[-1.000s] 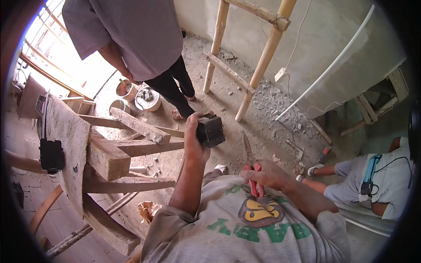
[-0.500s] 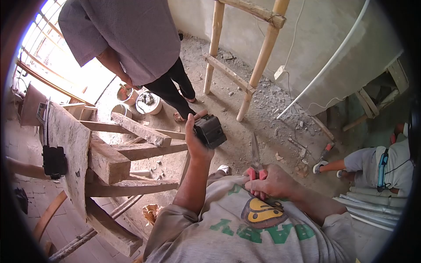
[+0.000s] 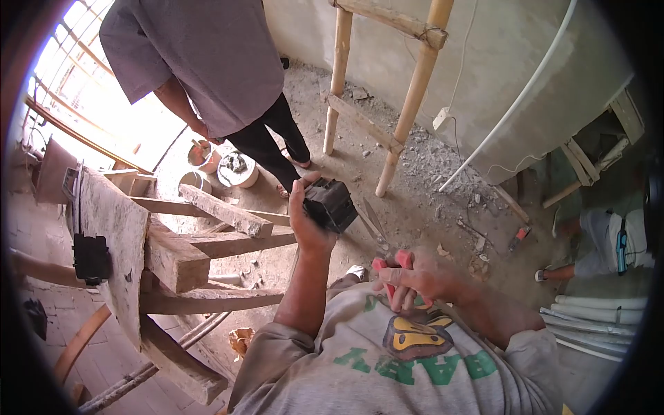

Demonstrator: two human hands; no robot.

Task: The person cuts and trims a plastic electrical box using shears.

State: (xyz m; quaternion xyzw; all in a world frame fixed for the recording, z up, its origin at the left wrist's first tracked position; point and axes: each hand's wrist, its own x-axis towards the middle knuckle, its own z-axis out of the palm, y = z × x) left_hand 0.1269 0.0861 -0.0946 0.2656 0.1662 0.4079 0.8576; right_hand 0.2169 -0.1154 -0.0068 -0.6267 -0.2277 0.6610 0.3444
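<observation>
Black and blocky, a box (image 3: 332,206) is clamped in the left hand (image 3: 312,232), and near it the right hand (image 3: 427,278) grips red-handled snips (image 3: 403,259), whose blades (image 3: 376,223) are best angled clear of the box-holding fingers (image 3: 297,196).

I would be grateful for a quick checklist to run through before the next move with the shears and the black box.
1. Left hand gripping the black box: ok.
2. Right hand on the red handles of the shears: ok.
3. Shear tips free of the box: cannot tell; they look close in this view.
4. Inside of the box checked: cannot tell, its contents are not readable.
5. Floor free of debris: not ok, rubble lies near the ladder.
</observation>
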